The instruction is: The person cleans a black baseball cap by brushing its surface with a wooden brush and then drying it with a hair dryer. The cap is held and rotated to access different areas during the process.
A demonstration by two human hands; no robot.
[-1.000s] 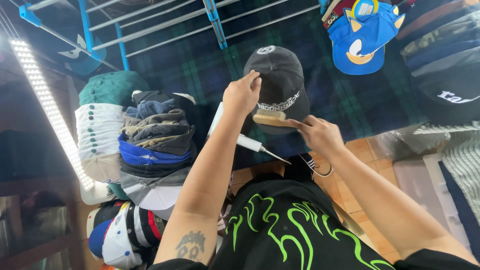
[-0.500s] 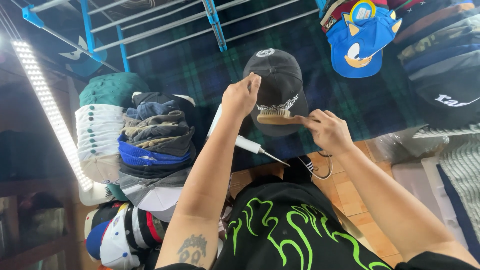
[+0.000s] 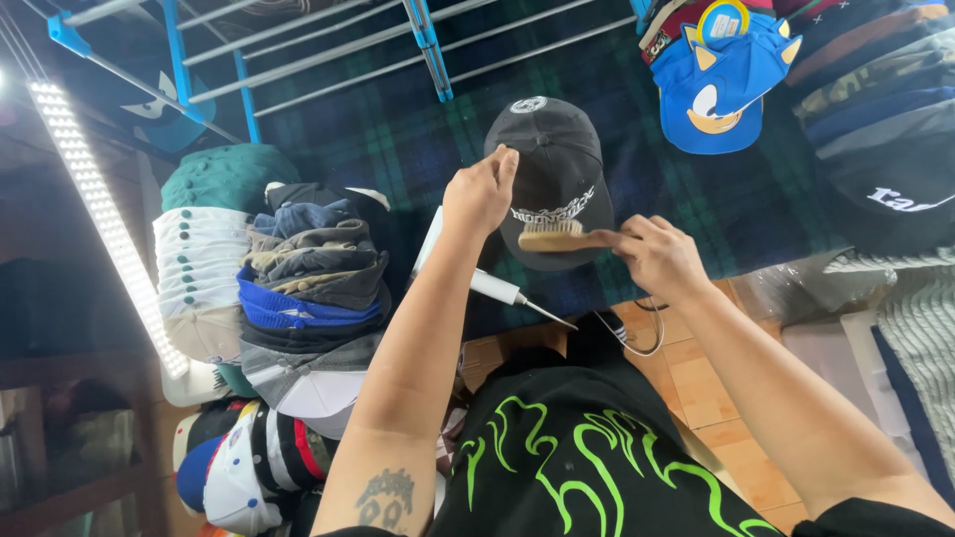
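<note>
Left hand (image 3: 479, 194): grip curled shut on the side edge of black baseball cap with white lettering across the front (image 3: 552, 164), fingertips up at the crown, pinning it in place. Cap lying crown-up on dark green-and-navy plaid cloth (image 3: 398, 149), brim toward the body.

Right hand (image 3: 659, 257): grip pinched on the handle of small wooden bristle brush (image 3: 555, 237), thumb and fingers pressed together around it. Brush head touching the cap's brim, just below the lettering, bristles on the fabric.

White syringe-like tool with metal needle tip (image 3: 502, 290) on the cloth just beside the left wrist, untouched. Tall stack of folded caps in grey, blue and white (image 3: 308, 288) to the left, well apart from both hands. Blue cartoon-character cap (image 3: 711, 94) upper right.
</note>
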